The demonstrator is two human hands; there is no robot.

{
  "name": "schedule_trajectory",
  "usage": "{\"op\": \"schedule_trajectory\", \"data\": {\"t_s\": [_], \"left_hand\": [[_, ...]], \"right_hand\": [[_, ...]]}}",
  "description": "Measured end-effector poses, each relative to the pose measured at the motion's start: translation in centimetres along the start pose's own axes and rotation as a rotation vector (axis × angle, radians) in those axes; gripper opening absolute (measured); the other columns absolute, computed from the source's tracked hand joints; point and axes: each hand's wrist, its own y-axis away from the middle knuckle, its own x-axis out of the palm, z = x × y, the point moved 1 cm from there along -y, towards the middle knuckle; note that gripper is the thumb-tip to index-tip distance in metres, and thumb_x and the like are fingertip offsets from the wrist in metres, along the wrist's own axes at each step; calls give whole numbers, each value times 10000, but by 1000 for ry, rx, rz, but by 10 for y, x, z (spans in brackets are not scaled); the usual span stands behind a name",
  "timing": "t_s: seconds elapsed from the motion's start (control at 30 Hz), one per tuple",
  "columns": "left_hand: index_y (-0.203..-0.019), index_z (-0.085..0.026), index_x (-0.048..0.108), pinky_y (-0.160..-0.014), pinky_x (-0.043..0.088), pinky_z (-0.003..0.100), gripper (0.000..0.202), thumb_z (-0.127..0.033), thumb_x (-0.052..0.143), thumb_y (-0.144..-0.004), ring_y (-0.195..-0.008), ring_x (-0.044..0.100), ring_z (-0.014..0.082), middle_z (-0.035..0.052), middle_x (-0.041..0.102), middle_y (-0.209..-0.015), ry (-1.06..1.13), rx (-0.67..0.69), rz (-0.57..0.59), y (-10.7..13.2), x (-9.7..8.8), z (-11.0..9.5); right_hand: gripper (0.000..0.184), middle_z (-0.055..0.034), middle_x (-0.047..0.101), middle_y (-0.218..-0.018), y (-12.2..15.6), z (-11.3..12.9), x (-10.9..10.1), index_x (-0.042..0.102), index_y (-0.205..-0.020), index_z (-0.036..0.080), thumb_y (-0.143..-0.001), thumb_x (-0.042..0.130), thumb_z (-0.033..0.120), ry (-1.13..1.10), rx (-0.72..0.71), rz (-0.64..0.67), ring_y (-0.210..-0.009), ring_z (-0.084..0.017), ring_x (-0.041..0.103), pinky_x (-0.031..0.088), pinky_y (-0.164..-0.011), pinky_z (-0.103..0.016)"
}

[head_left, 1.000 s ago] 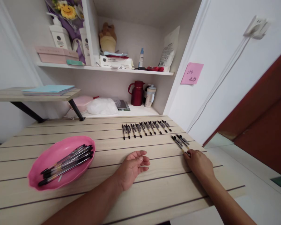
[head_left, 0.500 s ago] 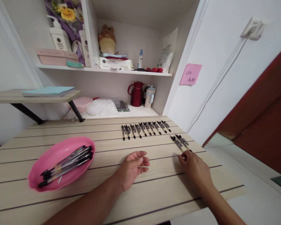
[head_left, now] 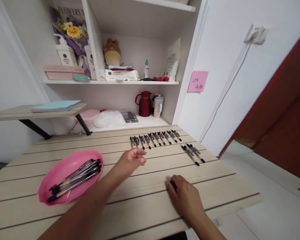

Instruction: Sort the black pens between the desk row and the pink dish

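My left hand hovers over the middle of the table, just in front of a row of black pens; its fingers are loosely bent, a little apart, and hold nothing. Curled on the tabletop nearer to me is my right hand, its fingertips tucked under and partly hidden, with no object showing in it. Beyond it, two pens lie side by side at a slant, black-tipped with yellowish barrels. On the left, a pink oval bowl holds a bundle of several black-capped clear pens.
The slatted wooden table ends on the right above a pale floor. A raised shelf with blue paper stands at left. Behind are cabinet shelves holding a red jug and a cup. A pink note hangs on the wall.
My right hand has let go of the pen at right and drawn back toward me and leftward. My left hand has moved left and forward. The camera view has shifted slightly.
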Motion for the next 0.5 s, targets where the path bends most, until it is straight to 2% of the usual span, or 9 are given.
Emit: {"op": "schedule_trajectory", "data": {"t_s": [0.1,0.17,0.2,0.27,0.33,0.4,0.5], "left_hand": [[-990,-179,604,-793,383,301,293,-273,521,-726,-885,555,218,72,629,-937,-502,149,-64,11,-46,-18],[-1012,-188,604,-859,336,325,309,-235,475,-735,-990,514,250,75,609,-1043,-914,193,-156,21,-83,-20],[-1022,-176,599,-871,322,340,331,-198,447,-729,-1018,498,264,91,602,-1058,-1101,164,-203,27,-102,-19],[-938,-133,623,-786,357,373,319,-148,433,-683,-920,540,303,148,621,-964,-1391,-59,-237,38,-135,-9],[-892,-135,632,-693,379,362,301,-161,453,-652,-847,570,317,173,628,-939,-1474,-286,-203,50,-159,7],[-862,-158,638,-660,382,342,279,-192,445,-664,-813,583,300,161,642,-922,-1425,-402,-178,59,-171,22],[-785,-169,641,-631,378,322,250,-231,416,-697,-732,592,264,142,656,-833,-1313,-440,-198,66,-176,40]], "right_hand": [[216,-14,582,-684,2,-1,1,496,-689,205,-847,389,305,11,-5,-17,-561,-140,540,248,-485,-246],[221,-15,579,-684,3,-1,2,501,-692,205,-847,389,315,24,-13,-33,-559,-141,540,252,-487,-247],[226,-15,577,-682,4,-1,3,502,-692,205,-848,387,321,30,-16,-36,-557,-141,539,252,-487,-247],[233,-14,573,-678,4,-2,5,503,-692,206,-848,382,330,40,-14,-34,-549,-140,535,246,-481,-247],[235,-12,571,-676,4,-3,6,504,-691,207,-847,379,331,41,-11,-25,-545,-138,533,238,-475,-247],[235,-13,572,-676,4,-3,7,506,-690,207,-844,378,330,32,-9,-23,-550,-138,534,236,-475,-248],[244,-17,582,-683,4,-4,7,512,-689,208,-844,370,332,-1,4,-18,-559,-141,535,248,-485,-250]]}}
